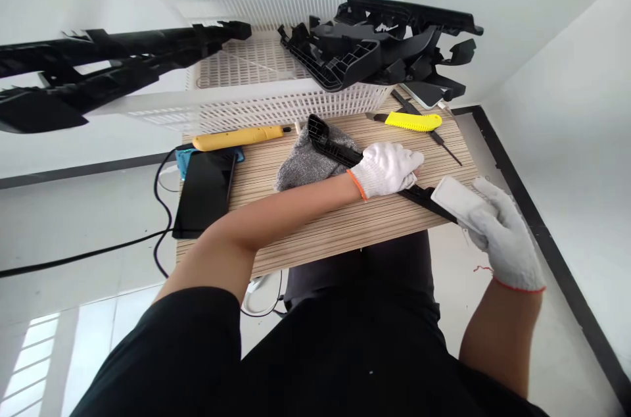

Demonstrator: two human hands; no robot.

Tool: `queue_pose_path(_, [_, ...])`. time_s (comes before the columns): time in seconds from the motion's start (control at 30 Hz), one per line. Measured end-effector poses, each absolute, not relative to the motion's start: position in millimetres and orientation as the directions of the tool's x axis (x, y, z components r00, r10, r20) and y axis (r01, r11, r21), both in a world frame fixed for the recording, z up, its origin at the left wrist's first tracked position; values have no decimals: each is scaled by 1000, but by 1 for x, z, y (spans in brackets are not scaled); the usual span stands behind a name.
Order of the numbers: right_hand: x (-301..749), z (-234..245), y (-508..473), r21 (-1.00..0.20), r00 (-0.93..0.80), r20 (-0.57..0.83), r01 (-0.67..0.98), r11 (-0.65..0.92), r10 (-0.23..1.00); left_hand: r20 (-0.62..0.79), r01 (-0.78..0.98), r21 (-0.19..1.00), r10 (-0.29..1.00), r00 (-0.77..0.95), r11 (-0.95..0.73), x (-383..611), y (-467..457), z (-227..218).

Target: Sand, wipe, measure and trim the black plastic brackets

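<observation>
A long, narrow black plastic trim piece point(339, 151) lies slantwise across the small wood-grain table. Its left end rests on a crumpled grey cloth point(300, 164). My left hand point(387, 169), in a white knitted glove with an orange cuff, is closed over the middle of the strip and presses it to the tabletop. My right hand point(505, 233), in a similar glove with a red cuff, grips a white, rounded rectangular pad point(456, 198). The pad lies against the strip's right end, near the table edge. Part of the strip is hidden under the left glove and the pad.
Behind the table stands a white slotted plastic basket point(276, 91), with black plastic parts point(384, 49) across its right side and long ones point(113, 52) at left. A yellow utility knife point(413, 122), a yellow-handled corded tool point(237, 138) and a black phone point(204, 193) lie on the tabletop point(296, 233).
</observation>
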State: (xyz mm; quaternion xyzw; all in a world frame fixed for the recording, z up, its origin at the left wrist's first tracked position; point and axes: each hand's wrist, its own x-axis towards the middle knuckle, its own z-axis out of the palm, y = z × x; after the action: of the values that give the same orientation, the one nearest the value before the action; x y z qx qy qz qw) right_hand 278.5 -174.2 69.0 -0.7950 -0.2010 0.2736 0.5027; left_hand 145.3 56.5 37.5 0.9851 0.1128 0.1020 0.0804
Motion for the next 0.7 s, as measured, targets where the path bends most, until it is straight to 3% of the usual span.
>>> queue_pose_path(0.07, [270,66,-170,-908,765,-262,10,-418,588,181,219,181,251,951,-959,145,58,37])
queue_pose_path(0.2, [270,68,-162,-786,674,-373,135,-603,638,200,242,180,277,940,-953,144,58,36])
queue_pose_path(0.27, [275,69,-163,-787,835,-227,146,-599,502,207,252,186,288,935,-950,143,57,35])
queue_pose_path(0.33, [277,66,-165,-852,961,-18,129,-507,275,212,257,194,296,931,-947,144,56,33])
queue_pose_path(0.37, [276,63,-166,-883,975,32,129,-451,218,213,260,199,300,930,-945,144,56,32])
queue_pose_path(0.4, [274,61,-166,-903,971,33,130,-408,237,215,261,205,304,928,-943,144,56,32])
queue_pose_path(0.5, [263,51,-161,-903,876,-62,154,-400,477,222,259,215,305,926,-942,144,56,32])
queue_pose_path(0.53, [261,48,-159,-894,874,-51,176,-413,484,224,262,214,308,925,-941,145,56,32])
queue_pose_path(0.67, [269,41,-159,-908,978,155,197,-371,140,188,302,206,341,921,-931,146,58,39])
queue_pose_path(0.7, [275,41,-161,-913,982,112,163,-373,154,172,305,208,342,924,-929,147,58,40])
